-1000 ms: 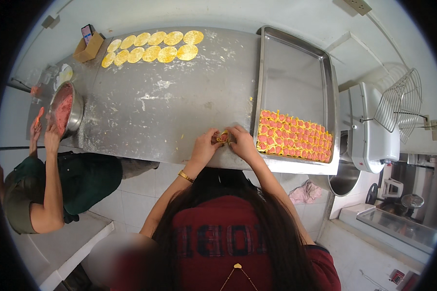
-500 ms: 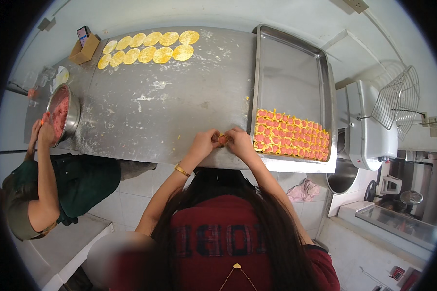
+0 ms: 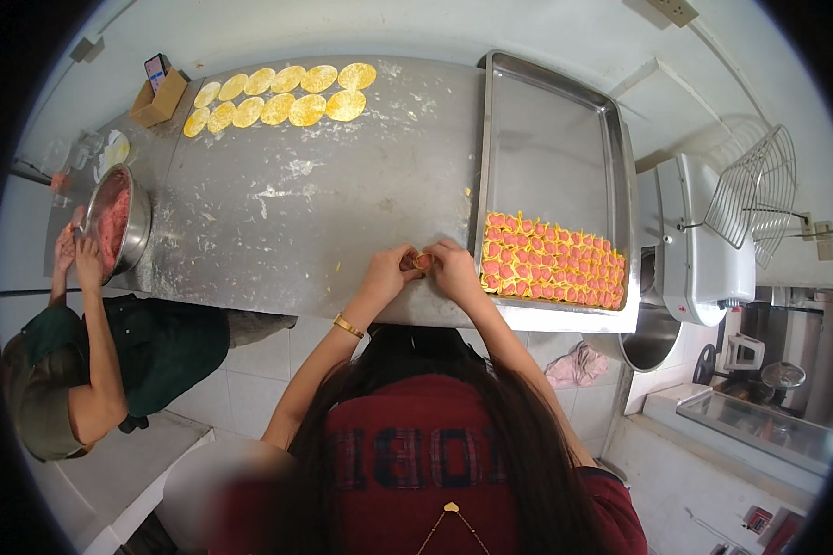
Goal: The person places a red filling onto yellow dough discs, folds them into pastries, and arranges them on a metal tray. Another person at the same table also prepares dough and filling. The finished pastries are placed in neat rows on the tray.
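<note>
Between my two hands, over the front edge of the steel table (image 3: pixel 250 222), sits a small dumpling (image 3: pixel 423 262) with a yellow wrapper around pink filling. My left hand (image 3: pixel 393 275) pinches it from one side, and my right hand (image 3: pixel 453 270) closes on it from the other. Close to my right hand stands a deep metal tray (image 3: pixel 491 139), its near part packed with rows of similar yellow and pink dumplings (image 3: pixel 555 261). At the far left of the table lie two rows of round yellow wrappers (image 3: pixel 278 109).
At the left a co-worker's hands (image 3: pixel 79 252) are at a metal bowl (image 3: pixel 139 217) of pink minced filling. A cardboard box (image 3: pixel 157 99) with a phone stands at the back left. Right of the tray is a white machine (image 3: pixel 708 236) with a wire guard (image 3: pixel 759 194).
My hands stay in place, with small finger movements around the dumpling. The co-worker's hands have shifted slightly at the bowl's edge.
</note>
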`<state>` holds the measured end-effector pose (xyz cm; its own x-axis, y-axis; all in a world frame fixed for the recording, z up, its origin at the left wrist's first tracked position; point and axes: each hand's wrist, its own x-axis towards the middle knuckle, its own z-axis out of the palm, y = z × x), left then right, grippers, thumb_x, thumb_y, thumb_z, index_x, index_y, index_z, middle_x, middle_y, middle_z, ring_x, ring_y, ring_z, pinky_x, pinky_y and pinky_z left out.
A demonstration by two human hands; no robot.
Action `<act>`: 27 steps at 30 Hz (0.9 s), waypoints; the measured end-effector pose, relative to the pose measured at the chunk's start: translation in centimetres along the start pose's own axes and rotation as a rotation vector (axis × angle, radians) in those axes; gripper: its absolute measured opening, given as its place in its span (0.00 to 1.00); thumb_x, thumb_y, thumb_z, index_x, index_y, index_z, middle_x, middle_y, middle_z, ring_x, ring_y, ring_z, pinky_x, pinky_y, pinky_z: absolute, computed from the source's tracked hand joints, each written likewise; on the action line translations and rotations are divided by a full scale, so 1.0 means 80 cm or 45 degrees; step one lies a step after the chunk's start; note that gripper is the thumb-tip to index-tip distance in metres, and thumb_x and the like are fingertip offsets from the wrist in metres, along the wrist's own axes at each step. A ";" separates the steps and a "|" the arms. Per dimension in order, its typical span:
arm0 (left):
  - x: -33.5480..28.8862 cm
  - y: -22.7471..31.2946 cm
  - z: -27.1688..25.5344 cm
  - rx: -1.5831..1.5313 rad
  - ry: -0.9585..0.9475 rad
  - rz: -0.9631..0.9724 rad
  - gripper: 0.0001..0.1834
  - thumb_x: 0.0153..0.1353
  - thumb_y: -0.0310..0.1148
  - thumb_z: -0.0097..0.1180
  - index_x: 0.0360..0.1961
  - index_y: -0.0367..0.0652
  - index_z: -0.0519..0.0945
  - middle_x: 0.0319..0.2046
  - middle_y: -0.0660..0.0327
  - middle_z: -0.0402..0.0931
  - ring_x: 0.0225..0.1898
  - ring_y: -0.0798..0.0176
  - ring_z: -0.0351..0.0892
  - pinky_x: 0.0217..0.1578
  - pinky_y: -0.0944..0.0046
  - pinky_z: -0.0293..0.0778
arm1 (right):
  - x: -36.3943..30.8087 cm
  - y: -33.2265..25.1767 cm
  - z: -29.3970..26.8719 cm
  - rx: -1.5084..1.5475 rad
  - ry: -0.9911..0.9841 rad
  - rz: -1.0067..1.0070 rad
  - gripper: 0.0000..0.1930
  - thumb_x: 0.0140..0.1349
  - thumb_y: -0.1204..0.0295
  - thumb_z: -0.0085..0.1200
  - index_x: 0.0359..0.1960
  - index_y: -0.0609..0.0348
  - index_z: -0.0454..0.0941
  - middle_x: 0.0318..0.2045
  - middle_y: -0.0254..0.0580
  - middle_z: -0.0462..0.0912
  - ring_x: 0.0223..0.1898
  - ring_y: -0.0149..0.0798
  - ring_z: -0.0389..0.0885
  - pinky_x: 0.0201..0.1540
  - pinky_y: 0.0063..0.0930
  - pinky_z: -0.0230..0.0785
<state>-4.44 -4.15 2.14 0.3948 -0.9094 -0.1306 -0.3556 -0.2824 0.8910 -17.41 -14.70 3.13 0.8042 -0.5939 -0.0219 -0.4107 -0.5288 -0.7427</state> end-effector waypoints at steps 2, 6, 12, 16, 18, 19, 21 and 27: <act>0.001 0.003 -0.003 0.004 -0.024 0.021 0.15 0.46 0.23 0.65 0.37 0.37 0.77 0.29 0.53 0.80 0.31 0.57 0.82 0.35 0.62 0.77 | -0.001 0.000 -0.003 -0.067 0.119 -0.096 0.16 0.44 0.83 0.54 0.38 0.63 0.78 0.37 0.53 0.76 0.40 0.58 0.77 0.42 0.45 0.72; 0.001 0.006 -0.006 0.008 0.057 0.174 0.14 0.49 0.22 0.62 0.39 0.36 0.77 0.36 0.52 0.80 0.36 0.58 0.82 0.36 0.63 0.77 | -0.007 -0.007 -0.003 -0.200 0.133 0.002 0.11 0.46 0.81 0.54 0.34 0.63 0.79 0.35 0.54 0.76 0.37 0.59 0.77 0.40 0.45 0.72; 0.005 0.001 -0.001 -0.046 0.043 0.131 0.14 0.49 0.22 0.62 0.39 0.36 0.77 0.36 0.52 0.80 0.36 0.57 0.82 0.37 0.62 0.77 | 0.002 -0.009 0.004 -0.029 0.108 0.006 0.10 0.48 0.82 0.52 0.34 0.63 0.78 0.33 0.54 0.75 0.35 0.59 0.77 0.39 0.45 0.72; 0.002 -0.016 0.005 -0.002 0.082 0.093 0.14 0.48 0.23 0.63 0.39 0.36 0.77 0.35 0.53 0.80 0.35 0.58 0.82 0.37 0.62 0.76 | 0.001 0.001 0.007 -0.032 0.067 -0.113 0.12 0.48 0.80 0.52 0.36 0.60 0.78 0.34 0.53 0.74 0.38 0.58 0.75 0.41 0.44 0.70; -0.002 -0.027 0.008 0.005 0.153 0.066 0.15 0.48 0.24 0.64 0.38 0.37 0.78 0.33 0.55 0.80 0.35 0.59 0.81 0.38 0.63 0.76 | -0.002 0.002 0.011 -0.138 0.091 -0.181 0.12 0.48 0.78 0.52 0.37 0.59 0.78 0.35 0.52 0.73 0.40 0.56 0.74 0.43 0.44 0.69; -0.006 -0.032 0.008 -0.012 0.192 0.044 0.15 0.48 0.24 0.64 0.38 0.37 0.78 0.33 0.56 0.80 0.34 0.60 0.81 0.38 0.63 0.76 | -0.003 0.001 0.015 -0.169 0.062 -0.206 0.12 0.50 0.76 0.51 0.37 0.58 0.78 0.35 0.51 0.73 0.41 0.55 0.73 0.44 0.43 0.69; -0.007 -0.036 0.005 -0.040 0.173 -0.004 0.15 0.48 0.25 0.65 0.38 0.38 0.78 0.32 0.58 0.80 0.34 0.62 0.80 0.39 0.65 0.75 | -0.001 -0.002 0.016 -0.296 -0.029 -0.159 0.10 0.51 0.76 0.50 0.36 0.57 0.78 0.35 0.47 0.75 0.42 0.51 0.75 0.44 0.39 0.69; -0.013 -0.015 -0.024 0.154 0.097 -0.029 0.13 0.50 0.23 0.61 0.38 0.38 0.78 0.30 0.56 0.80 0.32 0.59 0.80 0.36 0.63 0.76 | -0.014 0.013 -0.069 0.129 0.248 -0.118 0.17 0.46 0.82 0.59 0.41 0.59 0.78 0.38 0.45 0.78 0.39 0.45 0.78 0.40 0.32 0.73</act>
<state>-2.83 -2.33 2.06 0.4655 -0.8778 -0.1130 -0.4433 -0.3417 0.8287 -21.12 -17.90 6.10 0.7343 -0.6568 0.1718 -0.2859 -0.5288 -0.7992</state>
